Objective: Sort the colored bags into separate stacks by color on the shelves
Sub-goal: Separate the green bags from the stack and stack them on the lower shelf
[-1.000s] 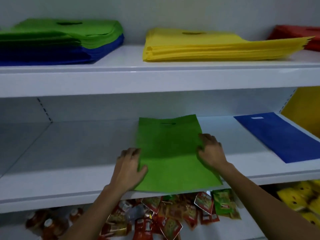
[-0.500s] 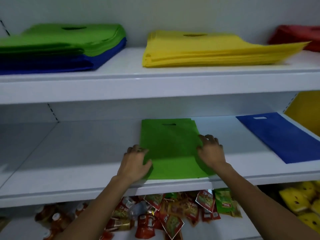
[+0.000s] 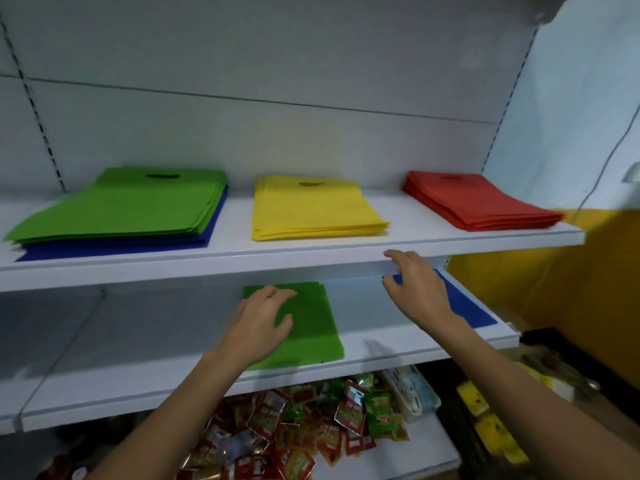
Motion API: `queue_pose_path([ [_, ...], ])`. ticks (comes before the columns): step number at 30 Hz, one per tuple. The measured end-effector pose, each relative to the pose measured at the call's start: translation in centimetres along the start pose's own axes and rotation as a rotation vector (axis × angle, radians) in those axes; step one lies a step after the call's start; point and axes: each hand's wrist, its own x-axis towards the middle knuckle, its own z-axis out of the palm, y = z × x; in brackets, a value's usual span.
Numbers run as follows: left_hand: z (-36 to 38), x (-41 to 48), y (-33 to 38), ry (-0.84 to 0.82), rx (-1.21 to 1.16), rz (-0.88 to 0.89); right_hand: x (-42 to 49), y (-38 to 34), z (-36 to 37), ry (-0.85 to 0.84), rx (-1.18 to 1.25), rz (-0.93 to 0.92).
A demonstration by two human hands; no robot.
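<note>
Green bag [image 3: 311, 327] flat on middle shelf [image 3: 138, 341], front centre; left hand [image 3: 263, 323] over its left part, fingers loosely spread, gripping nothing, contact unclear; right hand [image 3: 415, 289] hangs before upper shelf [image 3: 235, 251] edge, fingers relaxed, empty; blue bag [image 3: 464, 299] behind it

One camera sits on the person's head; it looks forward and a little down; the white metal shelves [image 3: 235, 233] are close.

Green bag [image 3: 311, 327] flat on middle shelf [image 3: 138, 362]
</note>
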Motion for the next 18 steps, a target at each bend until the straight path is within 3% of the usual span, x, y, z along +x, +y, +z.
queue_pose_path([
  [8,-9.7,2.1,-1.7,0.263,0.053,0.034,7.0,-7.9,-4.2,0.161,0.015,-0.110],
  [18,-20.8,4.4,-17.3,0.357,0.180,-0.109,17.1,-24.0,3.1,0.169,0.141,-0.226],
])
